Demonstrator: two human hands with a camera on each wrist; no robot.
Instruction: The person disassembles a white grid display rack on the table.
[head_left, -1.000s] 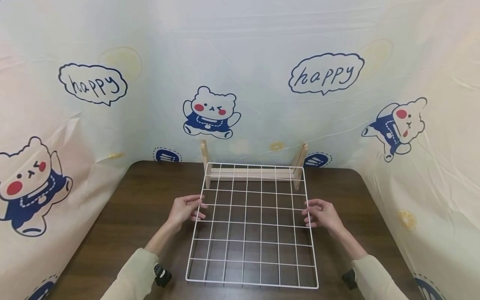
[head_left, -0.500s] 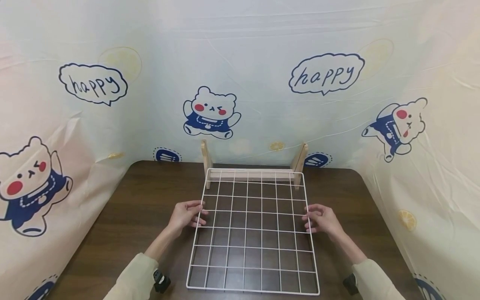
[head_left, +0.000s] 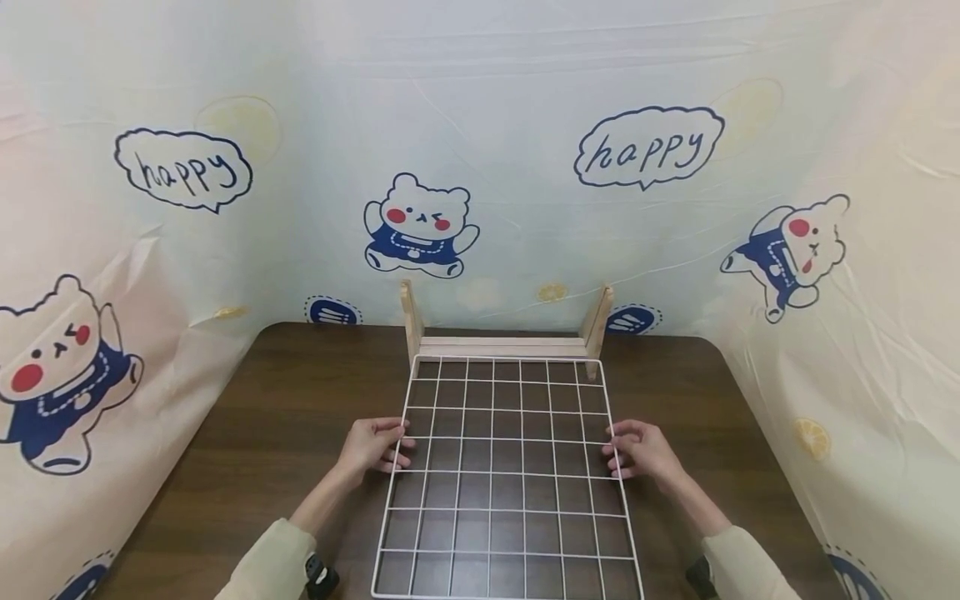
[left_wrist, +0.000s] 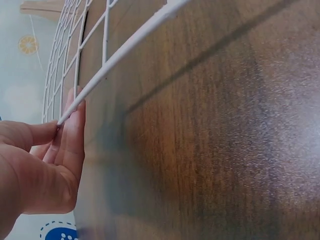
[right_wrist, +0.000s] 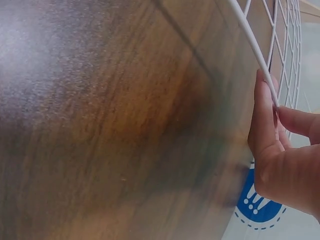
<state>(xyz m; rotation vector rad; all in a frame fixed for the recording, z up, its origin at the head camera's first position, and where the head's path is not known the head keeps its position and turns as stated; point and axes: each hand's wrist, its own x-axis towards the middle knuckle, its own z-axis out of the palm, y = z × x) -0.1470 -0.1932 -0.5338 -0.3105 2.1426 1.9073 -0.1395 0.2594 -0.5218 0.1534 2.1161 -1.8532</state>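
A white wire grid panel [head_left: 491,473] spans the space between my two hands, its near edge at the bottom of the head view. My left hand [head_left: 375,446] pinches the panel's left edge wire, thumb on top and fingers beneath. On the opposite edge my right hand [head_left: 639,450] pinches the wire in the same way. Both wrist views show the panel's edge wire raised over the table, its shadow falling on the wood. Behind the far edge stands a pale wooden stand [head_left: 502,347] with two upright side pieces and a crossbar; the grid overlaps its lower part.
The dark brown wooden table [head_left: 285,392] has rounded far corners. A pale cloth [head_left: 525,100] printed with cartoon bears and "happy" bubbles hangs behind it and along both sides, close to the table's edges.
Both hands have drawn the grid panel toward me, so its far edge now lies lower in the view and shows more of the stand's crossbar. The stand has stayed in place.
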